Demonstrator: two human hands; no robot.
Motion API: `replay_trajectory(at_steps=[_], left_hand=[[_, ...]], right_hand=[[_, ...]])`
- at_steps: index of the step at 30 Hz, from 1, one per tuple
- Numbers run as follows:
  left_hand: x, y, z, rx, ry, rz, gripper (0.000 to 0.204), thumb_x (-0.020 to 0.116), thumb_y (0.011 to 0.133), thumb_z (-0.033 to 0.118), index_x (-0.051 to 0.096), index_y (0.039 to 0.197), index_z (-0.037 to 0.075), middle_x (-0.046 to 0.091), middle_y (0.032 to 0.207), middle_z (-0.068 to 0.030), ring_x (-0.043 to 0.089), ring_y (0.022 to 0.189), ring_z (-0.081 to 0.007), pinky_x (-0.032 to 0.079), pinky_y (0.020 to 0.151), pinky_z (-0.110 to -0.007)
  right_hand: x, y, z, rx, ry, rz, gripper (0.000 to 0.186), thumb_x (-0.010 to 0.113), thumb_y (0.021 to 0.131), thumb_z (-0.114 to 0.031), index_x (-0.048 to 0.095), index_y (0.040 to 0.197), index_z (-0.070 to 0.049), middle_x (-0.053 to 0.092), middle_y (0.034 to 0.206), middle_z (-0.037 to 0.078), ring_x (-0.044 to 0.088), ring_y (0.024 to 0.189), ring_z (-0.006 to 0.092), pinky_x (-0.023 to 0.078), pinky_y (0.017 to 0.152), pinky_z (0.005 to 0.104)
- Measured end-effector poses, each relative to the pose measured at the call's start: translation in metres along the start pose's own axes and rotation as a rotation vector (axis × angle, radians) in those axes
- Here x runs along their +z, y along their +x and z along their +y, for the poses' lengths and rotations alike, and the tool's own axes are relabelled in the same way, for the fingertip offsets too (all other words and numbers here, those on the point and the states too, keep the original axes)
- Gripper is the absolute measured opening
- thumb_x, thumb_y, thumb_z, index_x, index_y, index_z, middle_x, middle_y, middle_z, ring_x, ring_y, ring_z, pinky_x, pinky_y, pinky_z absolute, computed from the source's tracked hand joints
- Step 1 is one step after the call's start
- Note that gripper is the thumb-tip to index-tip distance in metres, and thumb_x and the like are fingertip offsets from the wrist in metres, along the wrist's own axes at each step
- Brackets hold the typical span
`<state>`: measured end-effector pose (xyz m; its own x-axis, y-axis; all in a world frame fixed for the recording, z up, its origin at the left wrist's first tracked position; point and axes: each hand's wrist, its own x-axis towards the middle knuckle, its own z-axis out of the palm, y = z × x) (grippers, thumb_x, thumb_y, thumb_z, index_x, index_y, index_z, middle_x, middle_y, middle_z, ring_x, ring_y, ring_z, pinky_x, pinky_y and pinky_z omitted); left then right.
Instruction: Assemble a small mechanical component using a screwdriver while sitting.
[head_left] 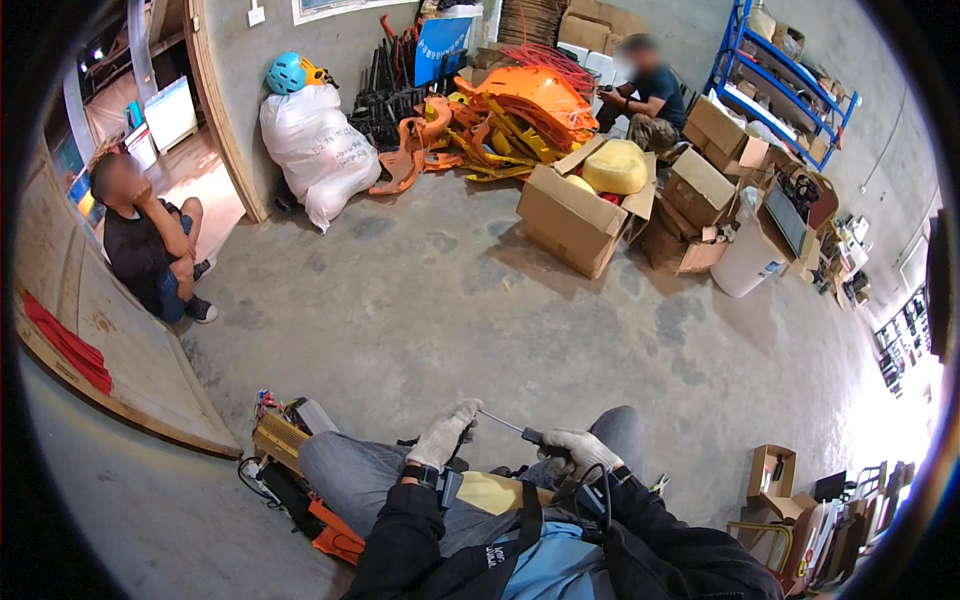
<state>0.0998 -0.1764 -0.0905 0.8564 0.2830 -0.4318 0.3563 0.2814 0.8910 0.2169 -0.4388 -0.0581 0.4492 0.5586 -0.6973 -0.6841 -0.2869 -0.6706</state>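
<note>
Screwdriver [530,435] sits in right hand [582,452], fingers curled.

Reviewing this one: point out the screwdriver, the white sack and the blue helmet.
Screwdriver [502,422], head view: on its metal shaft.
White sack [312,148], head view: on its front.
Blue helmet [286,73], head view: on its shell.
</note>
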Motion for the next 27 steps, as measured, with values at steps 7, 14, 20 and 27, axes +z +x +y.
replay_trajectory(at_steps=[7,14,20,27], left_hand=[[-0.001,0.001,-0.003,0.001,-0.03,-0.018,0.05,0.059,0.103,0.05,0.069,0.125,0.006,0.061,0.092,0.0013,0.057,0.08,-0.0094,0.05,0.074,-0.027],[-0.003,0.006,-0.01,0.01,-0.006,-0.005,0.052,0.059,0.103,0.051,0.069,0.125,0.006,0.061,0.095,0.0012,0.056,0.08,-0.0095,0.05,0.074,-0.028],[-0.003,0.01,-0.014,0.023,-0.035,-0.032,0.039,0.056,0.106,0.041,0.068,0.122,0.008,0.058,0.092,0.0026,0.057,0.078,-0.0087,0.051,0.073,-0.026],[-0.002,0.01,-0.013,0.021,-0.022,-0.027,0.04,0.055,0.107,0.042,0.068,0.122,0.007,0.057,0.091,0.0036,0.056,0.076,-0.0083,0.051,0.072,-0.026]], right_hand=[[-0.014,0.008,0.007,0.019,-0.046,-0.07,0.027,0.064,0.099,-0.03,0.071,0.1,-0.004,0.071,0.09,0.004,0.052,0.056,0.007,0.04,0.046,0.0224],[-0.009,0.004,0.004,0.011,-0.031,-0.057,0.028,0.065,0.098,-0.031,0.07,0.101,-0.004,0.069,0.09,0.003,0.052,0.057,0.0073,0.039,0.046,0.0224],[-0.013,0.008,0.007,0.012,-0.059,-0.046,0.026,0.065,0.098,-0.029,0.068,0.103,-0.003,0.069,0.091,0.005,0.052,0.057,0.0078,0.04,0.046,0.0228],[-0.017,0.012,0.007,0.038,-0.084,-0.061,0.026,0.064,0.098,-0.028,0.068,0.103,-0.003,0.07,0.091,0.005,0.052,0.058,0.0081,0.041,0.047,0.024]])
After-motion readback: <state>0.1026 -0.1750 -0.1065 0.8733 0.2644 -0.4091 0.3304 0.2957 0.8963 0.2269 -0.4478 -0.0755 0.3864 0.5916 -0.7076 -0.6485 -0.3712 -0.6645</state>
